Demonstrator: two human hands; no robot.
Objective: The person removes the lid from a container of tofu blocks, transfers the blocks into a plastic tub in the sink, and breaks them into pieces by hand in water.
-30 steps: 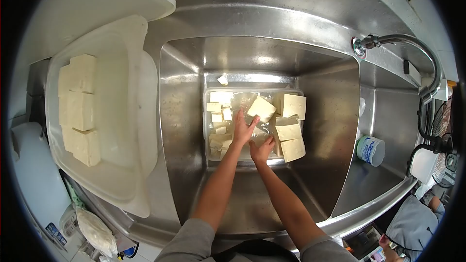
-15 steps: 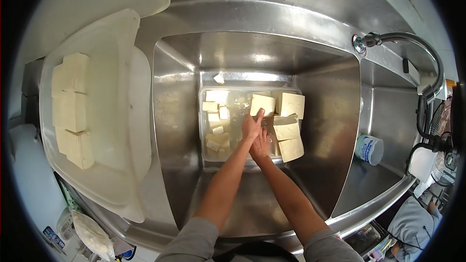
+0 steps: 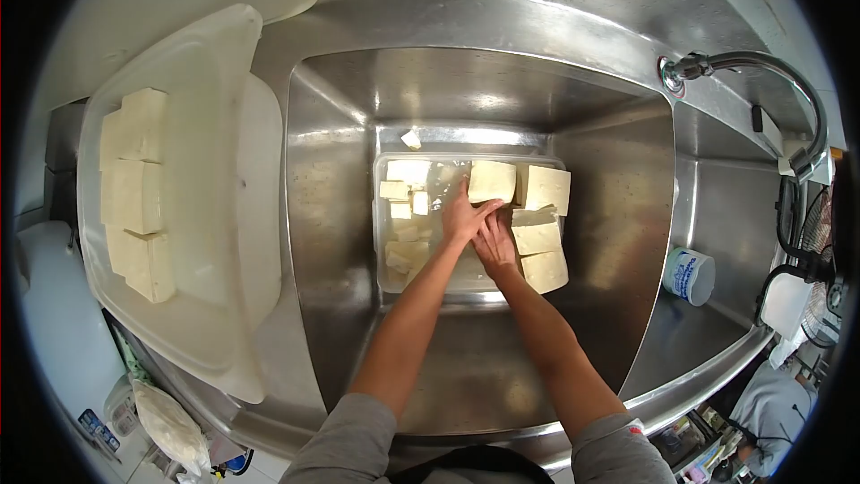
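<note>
A pale tofu block [image 3: 492, 181] stands in a clear plastic tub [image 3: 380, 282] with liquid in it, set in the sink. My left hand [image 3: 465, 220] is against this block's left and near sides, thumb stretched along the near edge. Just below and right of it, my right hand [image 3: 494, 244] has its fingers straight and pointing at the block's near side; their tips are partly hidden. More large tofu blocks [image 3: 537, 238] line the tub's right side, one of them [image 3: 545, 188] close beside the held block. Smaller tofu pieces [image 3: 394, 190] lie at the left.
A large white bin [image 3: 246, 242] with several tofu blocks [image 3: 134, 197] stands on the left. One tofu scrap [image 3: 411, 139] lies behind the tub. At right are a curved faucet [image 3: 788, 63] and a labelled plastic container [image 3: 690, 276] in the second basin. Another person [image 3: 775, 412] is at lower right.
My left thumb has moved down from the block's face to its near edge. My right hand has shifted slightly up and right. The whole view has shifted a little.
</note>
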